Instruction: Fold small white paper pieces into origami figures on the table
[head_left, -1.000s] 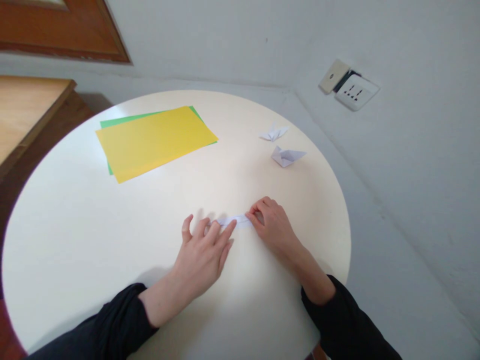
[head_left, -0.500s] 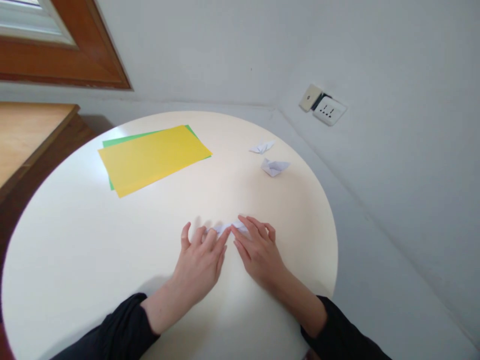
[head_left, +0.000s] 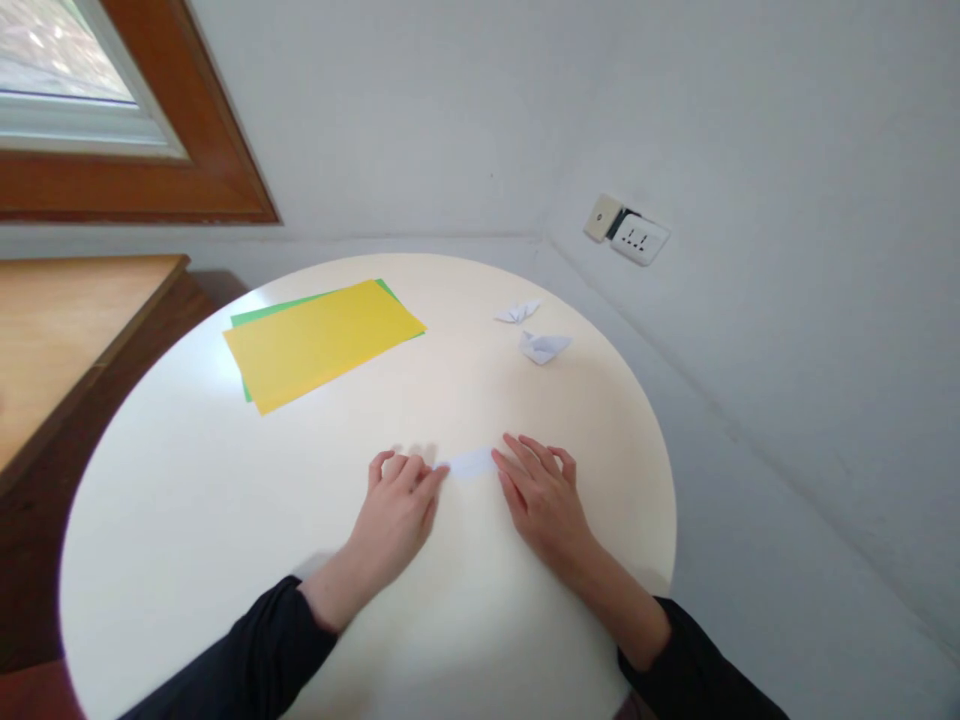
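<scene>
A small folded strip of white paper (head_left: 471, 463) lies flat on the round cream table (head_left: 187, 500), near its front. My left hand (head_left: 397, 505) rests at the strip's left end with its fingers curled and the fingertips pressing on the paper. My right hand (head_left: 541, 492) lies flat at the strip's right end, fingers stretched and apart, their tips on the paper. The ends of the strip are hidden under my fingers.
A yellow sheet (head_left: 322, 340) lies over a green sheet (head_left: 244, 320) at the table's far left. Two small folded white paper figures (head_left: 517, 312) (head_left: 543, 347) sit at the far right. A wooden desk (head_left: 60, 330) stands left; a wall socket (head_left: 637, 240) is on the right wall.
My right hand went from pinching the strip's right end to lying flat on it. My left fingers curled in. The camera tilted up, showing more window and wall.
</scene>
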